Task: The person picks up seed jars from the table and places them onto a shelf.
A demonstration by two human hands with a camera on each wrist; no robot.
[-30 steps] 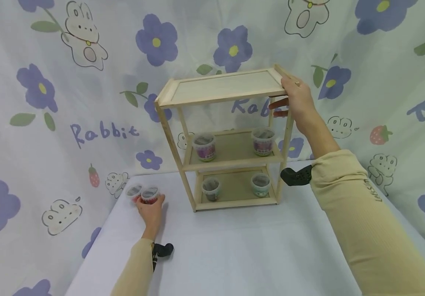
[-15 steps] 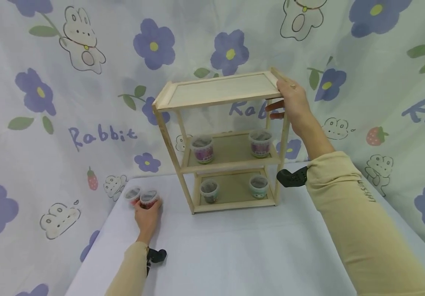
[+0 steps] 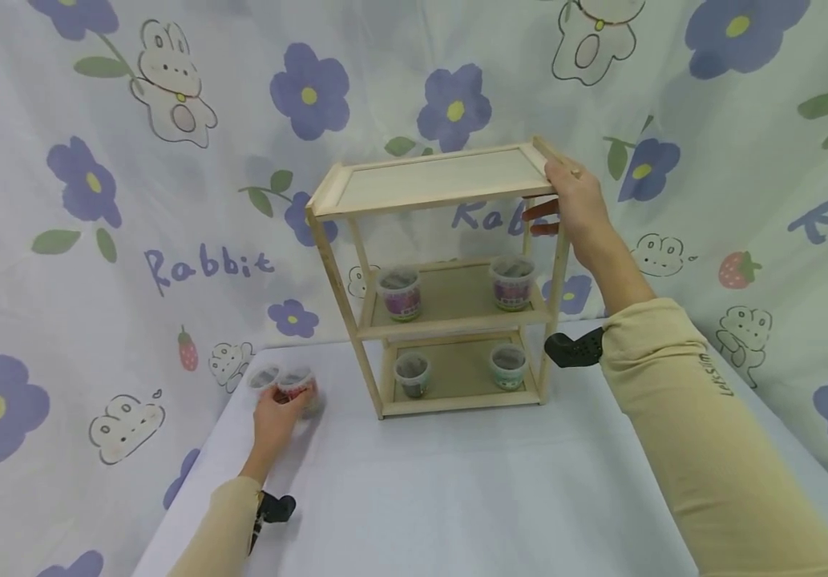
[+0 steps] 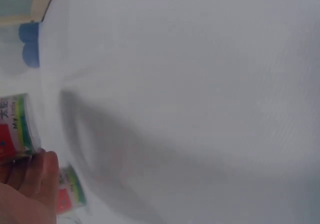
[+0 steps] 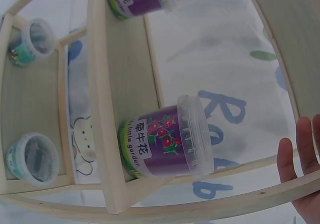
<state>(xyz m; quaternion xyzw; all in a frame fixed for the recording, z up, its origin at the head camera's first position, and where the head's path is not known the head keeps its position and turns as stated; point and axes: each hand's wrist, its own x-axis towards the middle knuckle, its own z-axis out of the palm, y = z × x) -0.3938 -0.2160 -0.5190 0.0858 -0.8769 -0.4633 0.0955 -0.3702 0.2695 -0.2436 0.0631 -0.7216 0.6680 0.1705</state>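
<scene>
My left hand holds a clear plastic cup with a red label at the table's left side. In the left wrist view, the fingers lie against this cup, whose base has a green band. A second red-labelled cup stands behind the fingers. My right hand grips the top right corner of a three-level wooden shelf, its lower fingers spread beneath the top board. Two purple-labelled cups stand on the middle level. On the bottom level are two smaller cups with pale green labels.
A white cloth covers the table. Behind it hangs a curtain printed with flowers and rabbits, close to the shelf's back. Each wrist carries a black camera mount.
My left hand has shifted left around the red-labelled cup, and its forearm has swung left. The right hand keeps its grip on the shelf corner.
</scene>
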